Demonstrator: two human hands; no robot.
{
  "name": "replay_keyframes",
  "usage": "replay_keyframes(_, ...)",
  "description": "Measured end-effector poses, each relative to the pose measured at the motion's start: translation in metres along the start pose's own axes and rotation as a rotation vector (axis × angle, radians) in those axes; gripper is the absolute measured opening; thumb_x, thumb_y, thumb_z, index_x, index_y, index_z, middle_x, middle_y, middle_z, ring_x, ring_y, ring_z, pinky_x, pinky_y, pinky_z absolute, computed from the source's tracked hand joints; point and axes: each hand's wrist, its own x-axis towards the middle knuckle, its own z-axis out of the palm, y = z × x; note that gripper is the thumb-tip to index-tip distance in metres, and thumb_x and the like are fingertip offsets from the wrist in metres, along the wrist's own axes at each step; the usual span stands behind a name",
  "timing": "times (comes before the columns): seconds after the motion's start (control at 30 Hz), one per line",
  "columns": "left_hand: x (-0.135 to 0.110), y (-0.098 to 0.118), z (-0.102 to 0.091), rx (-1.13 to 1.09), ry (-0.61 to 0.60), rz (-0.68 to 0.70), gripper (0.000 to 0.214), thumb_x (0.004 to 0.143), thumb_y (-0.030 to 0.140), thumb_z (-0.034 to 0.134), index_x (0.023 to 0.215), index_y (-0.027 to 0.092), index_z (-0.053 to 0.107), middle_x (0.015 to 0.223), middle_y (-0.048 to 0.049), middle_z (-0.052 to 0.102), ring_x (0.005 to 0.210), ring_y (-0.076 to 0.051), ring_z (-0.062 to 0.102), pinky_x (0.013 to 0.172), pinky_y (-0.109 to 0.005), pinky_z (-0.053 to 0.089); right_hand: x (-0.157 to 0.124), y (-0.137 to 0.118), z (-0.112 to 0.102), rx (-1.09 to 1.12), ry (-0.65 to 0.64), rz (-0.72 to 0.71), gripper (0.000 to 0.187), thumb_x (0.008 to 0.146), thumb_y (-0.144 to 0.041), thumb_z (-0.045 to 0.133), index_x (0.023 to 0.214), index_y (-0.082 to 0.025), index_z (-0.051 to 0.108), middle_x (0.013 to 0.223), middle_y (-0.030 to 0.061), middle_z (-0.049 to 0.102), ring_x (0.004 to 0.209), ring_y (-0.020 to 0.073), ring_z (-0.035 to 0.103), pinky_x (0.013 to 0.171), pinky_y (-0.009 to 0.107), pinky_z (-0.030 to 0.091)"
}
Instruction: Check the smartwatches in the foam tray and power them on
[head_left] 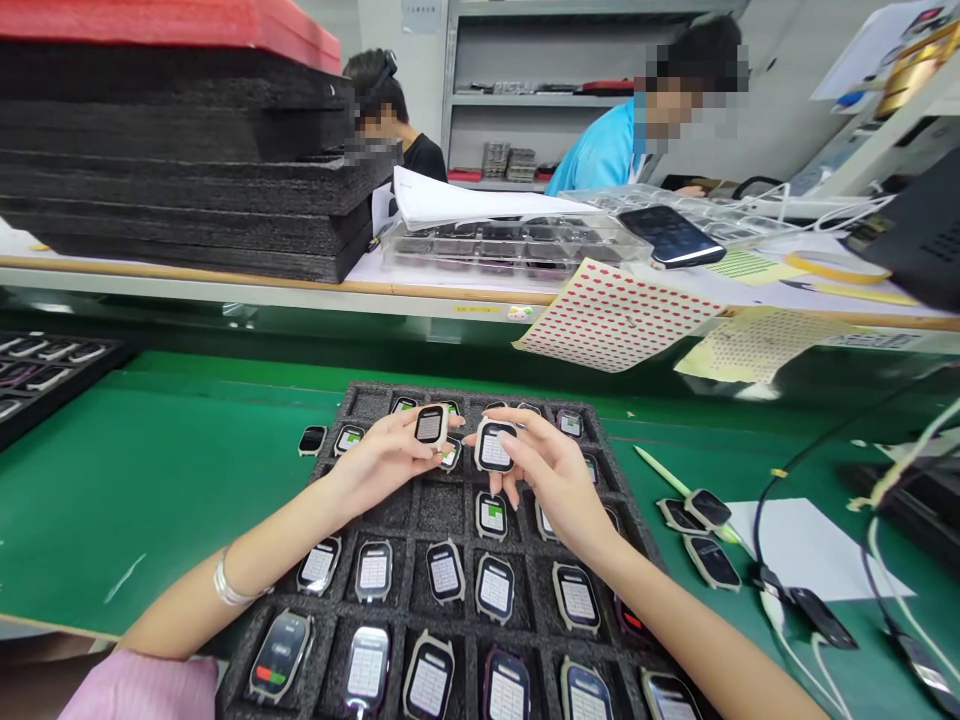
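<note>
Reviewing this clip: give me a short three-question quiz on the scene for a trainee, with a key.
1. True or false: the left hand holds one smartwatch body, and the right hand holds another smartwatch body, both above the black foam tray.
2. What is on the person's left wrist?
A) a silver-coloured bangle
B) a wristwatch
C) a rubber glove
3. Fill in the blank: the black foam tray rests on a ____ mat.

Key: 1 true; 2 A; 3 green.
</note>
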Motion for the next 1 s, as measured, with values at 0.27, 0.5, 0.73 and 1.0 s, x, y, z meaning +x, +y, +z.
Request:
replay_keyframes(0.27,-0.010,0.000,0.012,0.020,-0.045,0.036,0.045,0.069,0.004,0.056,0.112,0.013,0.060,0.109,-0.0125,0.064,0.100,-0.026,0.062,0.090,-0.044,0.050,-0.004,0.000,-0.001,-0.038,0.011,-0.075,0.025,0.092,-0.038,0.055,0.107,-0.019,0.061,0.078,0.0044,0.066,0.048,0.0136,0.060,0.036,0.020,0.041)
replay_keyframes(0.5,-0.017,-0.007,0.023,0.253,0.028,0.230,0.040,0.085,0.029,0.061,0.122,0.016,0.051,0.102,-0.0119,0.065,0.085,-0.021,0.064,0.067,-0.033,0.057,-0.007,-0.001,-0.001,-0.007,0.013,-0.072,0.026,0.091,-0.040,0.056,0.108,-0.021,0.061,0.080,0.0048,0.066,0.049,0.0163,0.060,0.035,0.024,0.043)
replay_keyframes(0.73,-0.017,-0.005,0.024,0.264,0.091,0.240,0.046,0.084,0.034,0.063,0.123,0.014,0.050,0.097,-0.0118,0.066,0.080,-0.020,0.064,0.063,-0.031,0.056,-0.011,-0.004,0.001,-0.008,-0.038,-0.072,0.026,0.094,-0.034,0.053,0.115,-0.020,0.060,0.082,0.0056,0.067,0.052,0.0168,0.062,0.039,0.024,0.045)
replay_keyframes(1.0,-0.027,0.004,0.030,0.100,0.056,0.073,0.053,0.081,0.013,0.054,0.132,0.014,0.037,0.106,-0.0135,0.065,0.092,-0.024,0.066,0.088,-0.044,0.050,-0.014,-0.010,0.004,-0.047,-0.001,-0.072,0.029,0.089,-0.031,0.060,0.116,-0.019,0.059,0.080,0.0054,0.067,0.052,0.0171,0.062,0.039,0.024,0.044)
